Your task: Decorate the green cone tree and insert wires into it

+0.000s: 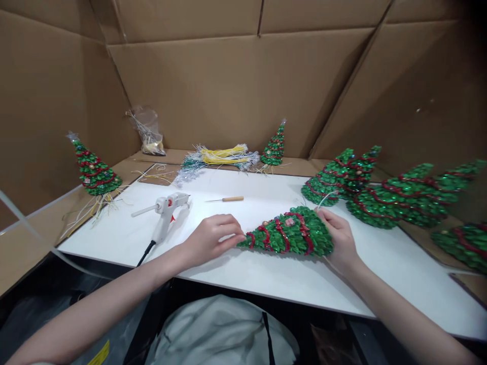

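Observation:
A small green sequin Christmas tree (289, 234) with red bead garlands lies on its side on the white board (266, 279), its tip pointing left. My left hand (213, 237) pinches the tip of the tree. My right hand (340, 238) grips the wide base end, where thin pale wires stick out. A white glue gun (165, 210) lies on the board to the left of my left hand, with its black cord running off the front edge. A wooden-handled awl (228, 199) lies beyond my hands.
Several finished trees are piled at the right (399, 195). One tree stands at the left (95, 170), another at the back (274, 147). Bundled yellow and silver wires (218, 156) and a plastic bag (149, 133) lie at the back. Cardboard walls enclose the board.

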Demonstrator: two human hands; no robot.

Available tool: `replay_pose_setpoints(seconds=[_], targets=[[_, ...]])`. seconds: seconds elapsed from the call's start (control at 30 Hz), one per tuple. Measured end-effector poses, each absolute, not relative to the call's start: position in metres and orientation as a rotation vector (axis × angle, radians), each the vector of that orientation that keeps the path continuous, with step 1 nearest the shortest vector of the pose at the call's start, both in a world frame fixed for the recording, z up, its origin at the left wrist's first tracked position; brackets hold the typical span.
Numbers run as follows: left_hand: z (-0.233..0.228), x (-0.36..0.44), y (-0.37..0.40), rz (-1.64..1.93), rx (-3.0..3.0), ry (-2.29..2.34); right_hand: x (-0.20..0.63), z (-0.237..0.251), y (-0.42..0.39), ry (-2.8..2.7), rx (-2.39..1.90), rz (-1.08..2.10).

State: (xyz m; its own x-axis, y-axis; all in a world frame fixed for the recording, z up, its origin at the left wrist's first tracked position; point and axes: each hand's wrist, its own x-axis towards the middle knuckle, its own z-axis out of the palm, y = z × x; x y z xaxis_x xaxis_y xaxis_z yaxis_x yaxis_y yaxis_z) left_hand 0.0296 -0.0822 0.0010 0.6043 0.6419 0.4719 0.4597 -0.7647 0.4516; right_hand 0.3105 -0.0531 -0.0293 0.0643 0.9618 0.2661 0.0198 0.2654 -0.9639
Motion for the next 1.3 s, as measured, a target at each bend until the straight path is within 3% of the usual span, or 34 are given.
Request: replay_pose_setpoints(seconds=[0.37,0.67,0.8,0.93,1.3], targets=[[-0.02,0.02,-0.109,0.617,3.161,0.912,0.309,-0.029,-0.053,-1.31,-1.044,0.923],[-0.017,0.015,-0.112,0.452,3.125,0.867,0.311,-0.033,-0.05,-1.333,-1.027,0.914],[-0.011,0.015,-0.108,0.576,2.98,0.798,0.31,-0.031,-0.05,-1.304,-1.013,0.966],[-0.007,0.027,-0.096,0.749,2.7,0.927,0.307,-0.026,-0.051,-1.256,-1.035,0.98],[0.0,0.049,-0.086,0.581,2.616,1.121,0.311,-0.027,-0.043,-1.225,-1.052,0.975]])
